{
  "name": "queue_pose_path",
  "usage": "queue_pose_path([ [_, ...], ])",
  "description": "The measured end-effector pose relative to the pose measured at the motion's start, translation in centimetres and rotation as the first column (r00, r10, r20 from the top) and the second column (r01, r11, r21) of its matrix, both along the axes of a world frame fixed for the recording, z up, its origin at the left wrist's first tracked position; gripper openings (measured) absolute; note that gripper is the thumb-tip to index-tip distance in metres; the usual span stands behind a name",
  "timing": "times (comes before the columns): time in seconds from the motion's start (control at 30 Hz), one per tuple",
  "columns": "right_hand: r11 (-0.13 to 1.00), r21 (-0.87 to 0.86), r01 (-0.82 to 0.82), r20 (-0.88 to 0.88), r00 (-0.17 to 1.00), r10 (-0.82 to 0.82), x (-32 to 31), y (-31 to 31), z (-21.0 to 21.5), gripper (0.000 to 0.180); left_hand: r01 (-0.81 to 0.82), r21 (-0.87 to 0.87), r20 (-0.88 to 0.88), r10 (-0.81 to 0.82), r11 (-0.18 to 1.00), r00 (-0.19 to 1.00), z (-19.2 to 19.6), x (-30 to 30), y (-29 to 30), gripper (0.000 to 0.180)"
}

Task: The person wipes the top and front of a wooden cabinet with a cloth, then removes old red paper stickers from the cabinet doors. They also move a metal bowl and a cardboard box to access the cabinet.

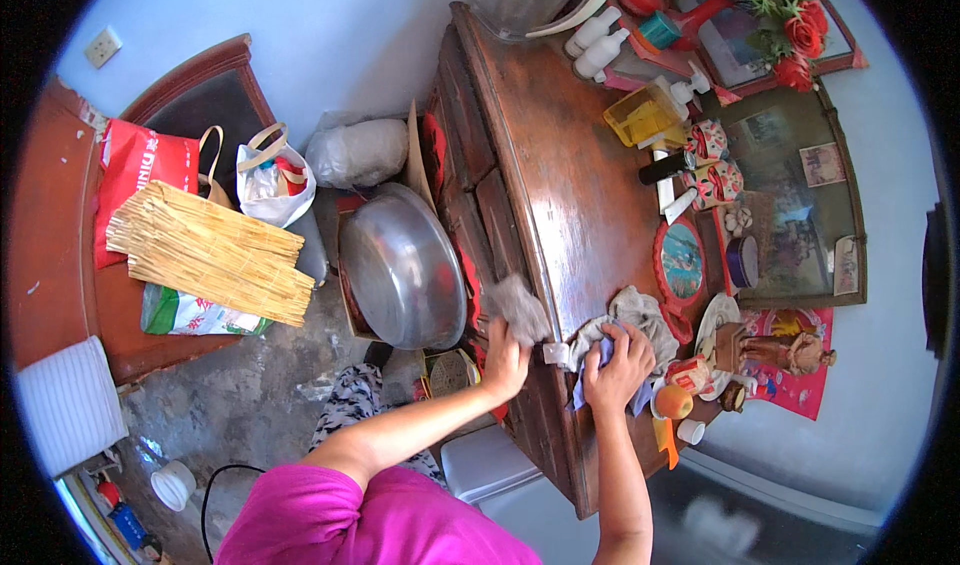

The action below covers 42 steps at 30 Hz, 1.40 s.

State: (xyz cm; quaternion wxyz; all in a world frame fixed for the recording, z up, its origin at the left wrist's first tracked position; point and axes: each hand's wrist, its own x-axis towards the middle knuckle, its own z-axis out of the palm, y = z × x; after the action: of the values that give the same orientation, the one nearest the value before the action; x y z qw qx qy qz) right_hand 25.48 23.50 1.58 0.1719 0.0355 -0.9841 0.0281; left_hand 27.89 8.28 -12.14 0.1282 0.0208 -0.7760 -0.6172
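My left hand (506, 367) is closed on a grey rag (518, 310) just off the front edge of a dark wooden cabinet (590, 225). The rag looks slightly blurred. On the cabinet top, my right hand (617, 370) presses its bent fingers onto a purple-blue cloth (577, 390). A crumpled pale grey cloth (645, 323) lies bunched beside and partly under that hand. Between the two hands a small whitish piece (556, 353) sits at the cabinet edge. Nearest to my right hand stand an orange fruit (674, 401) and a red-framed mirror (682, 260).
Bottles, a yellow pump bottle (645, 115), a carved wooden figure (780, 351) and a large picture frame (790, 195) line the cabinet's back. A big metal basin (403, 265) stands left of it. A chair (215, 80) holds bags and a straw mat (210, 252).
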Motion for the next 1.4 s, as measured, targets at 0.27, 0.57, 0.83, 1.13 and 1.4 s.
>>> queue_pose_path([
  [0.27, 1.000, -0.021, -0.008, -0.052, 0.999, 0.007, 0.9, 0.7, 0.0, 0.033, -0.072, 0.687, 0.218, -0.110, 0.723, 0.970, 1.5, -0.8, -4.4, 0.045],
  [0.57, 0.999, -0.029, -0.023, -0.104, 0.994, 0.020, 1.0, 0.4, -0.2, 0.031, -0.187, 0.275, 0.381, 0.071, 0.943, 0.922, 4.7, -16.9, -6.8, 0.063],
  [0.83, 0.999, -0.031, -0.012, -0.096, 0.995, 0.009, 0.8, 0.0, -0.2, 0.031, -0.074, -0.115, 0.061, 0.082, 0.991, 0.995, -0.4, -1.2, -0.1, 0.031],
  [1.13, 1.000, 0.011, -0.019, -0.078, 0.997, 0.020, 0.9, 0.9, -0.3, 0.032, 0.020, 0.552, 0.119, -0.102, 0.833, 0.988, -0.6, 1.6, -5.3, 0.054],
  [1.4, 0.999, -0.001, -0.044, -0.084, 0.996, 0.043, 0.6, 0.6, -0.3, 0.030, -0.136, 0.586, 0.117, 0.083, 0.798, 0.990, 1.5, -16.2, -9.5, 0.049],
])
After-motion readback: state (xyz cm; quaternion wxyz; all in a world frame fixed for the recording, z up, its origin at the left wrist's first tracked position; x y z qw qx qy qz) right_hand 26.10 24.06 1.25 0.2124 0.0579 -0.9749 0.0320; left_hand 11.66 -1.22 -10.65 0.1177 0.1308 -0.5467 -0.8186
